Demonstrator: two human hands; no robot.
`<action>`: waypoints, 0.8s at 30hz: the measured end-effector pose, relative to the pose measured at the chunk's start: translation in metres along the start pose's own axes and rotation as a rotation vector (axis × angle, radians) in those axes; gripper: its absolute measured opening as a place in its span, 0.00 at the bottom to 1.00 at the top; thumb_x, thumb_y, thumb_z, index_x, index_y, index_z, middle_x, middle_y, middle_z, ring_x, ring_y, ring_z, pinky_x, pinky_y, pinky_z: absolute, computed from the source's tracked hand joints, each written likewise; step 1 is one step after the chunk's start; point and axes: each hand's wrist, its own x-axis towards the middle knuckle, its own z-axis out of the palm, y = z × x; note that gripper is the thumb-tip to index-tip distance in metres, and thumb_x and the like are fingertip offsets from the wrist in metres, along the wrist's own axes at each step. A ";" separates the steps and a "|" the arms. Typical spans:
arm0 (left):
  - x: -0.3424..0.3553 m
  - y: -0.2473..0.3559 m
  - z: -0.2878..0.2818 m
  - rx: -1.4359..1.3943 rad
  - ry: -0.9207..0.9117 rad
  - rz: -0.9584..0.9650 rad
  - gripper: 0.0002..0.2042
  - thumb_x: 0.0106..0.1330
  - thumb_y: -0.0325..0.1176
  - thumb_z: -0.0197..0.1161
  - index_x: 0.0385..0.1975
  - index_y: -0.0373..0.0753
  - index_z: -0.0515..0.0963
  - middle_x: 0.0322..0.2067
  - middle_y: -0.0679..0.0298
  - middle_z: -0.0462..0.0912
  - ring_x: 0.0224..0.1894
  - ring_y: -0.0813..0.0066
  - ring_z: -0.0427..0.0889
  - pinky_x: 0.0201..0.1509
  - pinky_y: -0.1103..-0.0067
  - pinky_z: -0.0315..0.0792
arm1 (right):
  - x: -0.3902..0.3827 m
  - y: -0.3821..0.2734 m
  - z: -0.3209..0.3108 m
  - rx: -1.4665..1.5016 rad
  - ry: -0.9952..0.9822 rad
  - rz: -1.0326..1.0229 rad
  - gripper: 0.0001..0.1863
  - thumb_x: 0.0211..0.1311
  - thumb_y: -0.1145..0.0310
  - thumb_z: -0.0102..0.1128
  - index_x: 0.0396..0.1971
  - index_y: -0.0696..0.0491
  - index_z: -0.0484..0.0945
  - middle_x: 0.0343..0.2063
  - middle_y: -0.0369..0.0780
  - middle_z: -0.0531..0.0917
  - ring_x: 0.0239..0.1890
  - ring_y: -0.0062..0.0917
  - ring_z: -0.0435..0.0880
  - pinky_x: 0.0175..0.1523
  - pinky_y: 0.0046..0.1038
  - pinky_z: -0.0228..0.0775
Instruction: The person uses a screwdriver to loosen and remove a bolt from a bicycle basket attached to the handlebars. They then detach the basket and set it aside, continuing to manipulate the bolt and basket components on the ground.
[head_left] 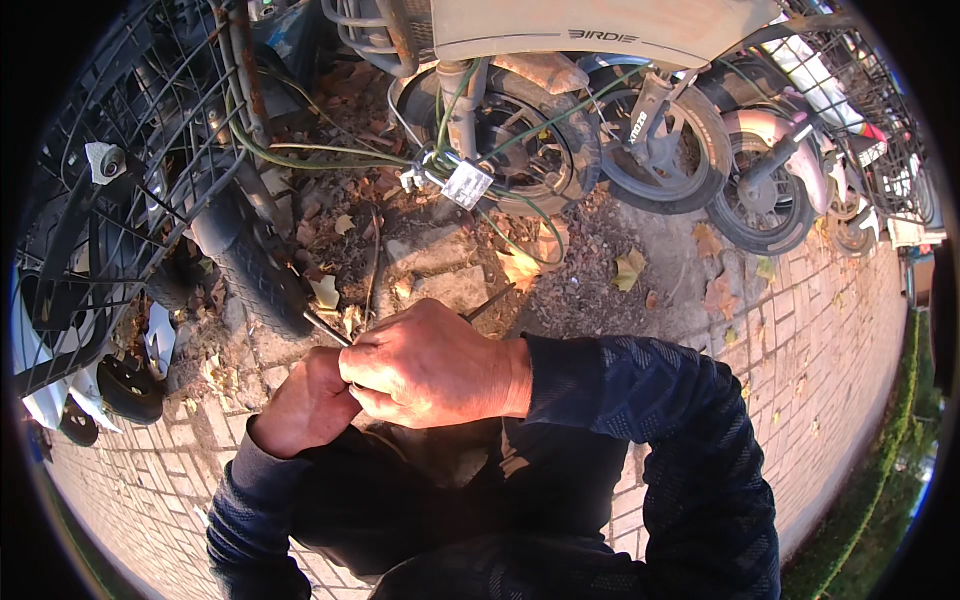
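Observation:
My two hands meet low in the middle of the head view, above the paving. My right hand (435,365) is closed, its back turned up, covering part of my left hand (305,405), whose fingers are also curled in. A thin black rod-like piece (328,328) sticks out from between them to the upper left; whether it is a cable or a tool I cannot tell. Beyond the right knuckles shows a thin brownish strip (490,300), possibly the same piece. Farther off hangs a silvery rectangular block (467,185) among green cables (335,160) and small white connectors (410,180).
A pale front panel (600,30) of a scooter spans the top, above a front wheel (530,145). More wheeled vehicles stand to the right, including one with a pink fender (790,150). At left are a black wire basket (110,200) and a tyre (260,280). Dry leaves litter the bricks.

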 end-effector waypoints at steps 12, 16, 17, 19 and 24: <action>-0.003 0.001 -0.021 0.517 -0.179 0.121 0.11 0.63 0.20 0.67 0.45 0.33 0.83 0.39 0.57 0.89 0.43 0.68 0.87 0.47 0.73 0.78 | 0.001 0.004 0.004 0.077 -0.028 -0.019 0.13 0.55 0.61 0.68 0.30 0.53 0.76 0.21 0.41 0.81 0.27 0.42 0.84 0.30 0.42 0.74; -0.004 -0.001 -0.016 0.086 -0.080 0.011 0.16 0.65 0.20 0.66 0.53 0.31 0.80 0.49 0.57 0.85 0.50 0.66 0.85 0.54 0.73 0.79 | 0.003 0.004 0.004 0.090 -0.075 0.042 0.21 0.55 0.58 0.75 0.41 0.51 0.76 0.28 0.39 0.81 0.30 0.39 0.84 0.33 0.39 0.74; -0.004 0.000 -0.016 0.119 -0.067 0.010 0.17 0.66 0.21 0.64 0.55 0.31 0.78 0.50 0.57 0.84 0.52 0.66 0.84 0.55 0.72 0.79 | 0.003 0.004 0.003 0.136 -0.030 0.021 0.21 0.54 0.58 0.76 0.41 0.52 0.76 0.27 0.39 0.81 0.31 0.39 0.84 0.33 0.38 0.74; -0.004 0.004 -0.014 0.304 -0.100 0.062 0.14 0.69 0.25 0.62 0.53 0.33 0.79 0.46 0.59 0.86 0.49 0.66 0.85 0.54 0.71 0.78 | 0.006 0.005 0.002 0.189 0.011 0.033 0.22 0.53 0.58 0.76 0.42 0.52 0.76 0.27 0.39 0.80 0.31 0.39 0.83 0.34 0.38 0.74; -0.006 0.016 -0.018 1.007 -0.119 0.126 0.11 0.69 0.34 0.60 0.44 0.34 0.79 0.34 0.45 0.83 0.39 0.46 0.84 0.44 0.61 0.77 | 0.010 0.007 -0.007 0.210 0.018 0.131 0.16 0.59 0.68 0.71 0.45 0.54 0.78 0.31 0.43 0.84 0.34 0.41 0.86 0.39 0.39 0.77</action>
